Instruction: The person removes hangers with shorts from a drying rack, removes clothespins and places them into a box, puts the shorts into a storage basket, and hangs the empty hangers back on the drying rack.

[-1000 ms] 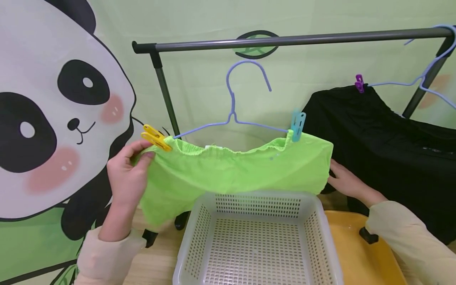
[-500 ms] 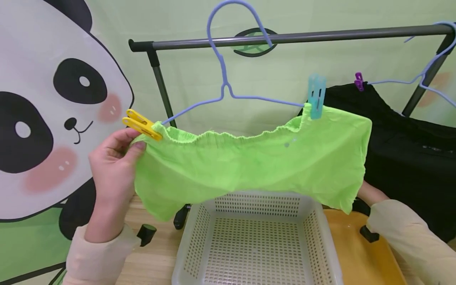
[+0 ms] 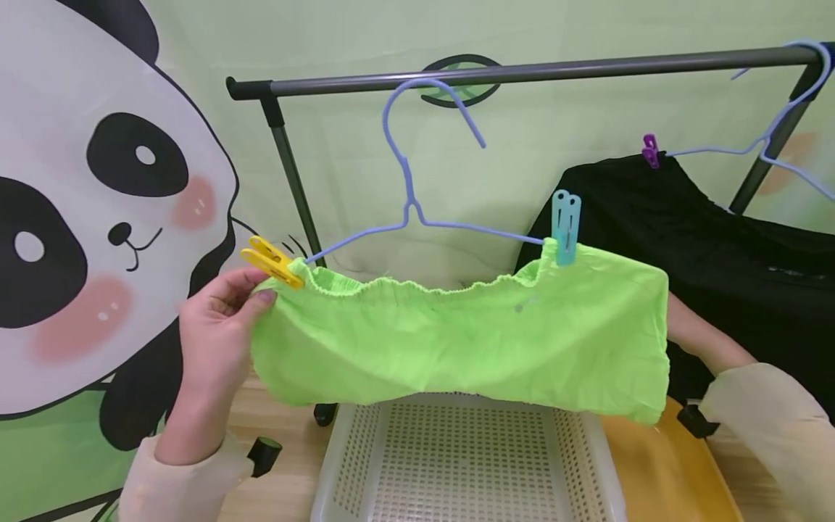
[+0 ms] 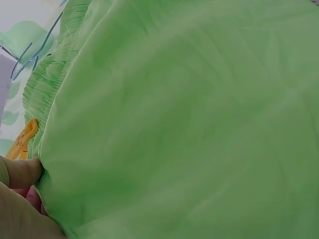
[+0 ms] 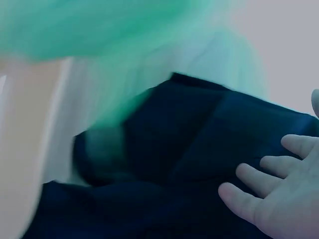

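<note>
Bright green elastic-waist shorts (image 3: 457,348) hang from a blue wire hanger (image 3: 409,196), fixed by a yellow clothespin (image 3: 272,261) on the left and a light-blue clothespin (image 3: 565,226) on the right. My left hand (image 3: 225,319) pinches the upper left corner of the shorts between thumb and fingers, just below the yellow clothespin. In the head view my right hand is hidden behind the right end of the shorts, with only wrist and sleeve showing. The right wrist view has the right hand (image 5: 284,189) with fingers extended, over black cloth (image 5: 199,134) and gripping nothing. The hanger's hook overlaps the rail.
A dark metal rail (image 3: 554,71) runs across the back. At right, a black garment (image 3: 737,268) hangs on another blue hanger (image 3: 766,138) with a purple clothespin (image 3: 650,151). Below stand a perforated plastic basket (image 3: 326,478) and an orange tray (image 3: 672,464).
The hanger with the shorts rises toward the rail, then drops partway back, its hook lower again. The shorts' right end has spread rightward. My right hand has passed out of sight behind it.
</note>
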A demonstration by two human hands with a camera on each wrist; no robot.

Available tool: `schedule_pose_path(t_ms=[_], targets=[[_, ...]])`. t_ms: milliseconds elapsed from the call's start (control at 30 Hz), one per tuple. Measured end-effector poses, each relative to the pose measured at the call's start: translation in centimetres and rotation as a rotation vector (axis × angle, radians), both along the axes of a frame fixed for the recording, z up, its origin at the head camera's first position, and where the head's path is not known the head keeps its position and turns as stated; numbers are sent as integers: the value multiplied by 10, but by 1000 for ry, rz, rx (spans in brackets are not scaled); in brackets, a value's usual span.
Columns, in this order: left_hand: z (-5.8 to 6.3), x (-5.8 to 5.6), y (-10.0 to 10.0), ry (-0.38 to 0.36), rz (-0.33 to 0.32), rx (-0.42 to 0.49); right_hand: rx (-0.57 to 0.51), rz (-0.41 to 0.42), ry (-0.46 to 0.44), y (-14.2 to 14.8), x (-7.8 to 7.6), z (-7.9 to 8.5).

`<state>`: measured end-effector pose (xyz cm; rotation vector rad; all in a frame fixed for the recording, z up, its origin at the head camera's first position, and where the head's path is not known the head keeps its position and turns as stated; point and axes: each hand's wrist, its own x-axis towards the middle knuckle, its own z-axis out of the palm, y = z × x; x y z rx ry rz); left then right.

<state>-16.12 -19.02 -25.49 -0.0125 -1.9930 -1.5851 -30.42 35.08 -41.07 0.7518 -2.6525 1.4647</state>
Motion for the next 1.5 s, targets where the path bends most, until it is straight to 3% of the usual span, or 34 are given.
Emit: schedule_pose_path(t_ms=[100, 167, 233, 500, 900, 1300, 1500], targets=[[-5, 0, -1, -20, 7, -41, 139, -132, -109, -42, 49, 71], [-7, 0, 0, -22, 5, -62, 156, -166, -170, -55, 66, 96], [-9, 0, 0, -22, -1, -72, 146, -146, -172, -58, 71, 109], [-14, 1, 2, -54, -2, -93, 184, -91, -85, -54, 68, 114], [-26, -3, -1, -25, -30, -125, 153, -19, -98, -72, 84, 129], [-28, -5, 1, -52, -22, -140, 131, 92, -61, -85, 98, 139], [-30, -7, 0, -65, -8, -145, 154, 100, -26, -88, 103, 145]])
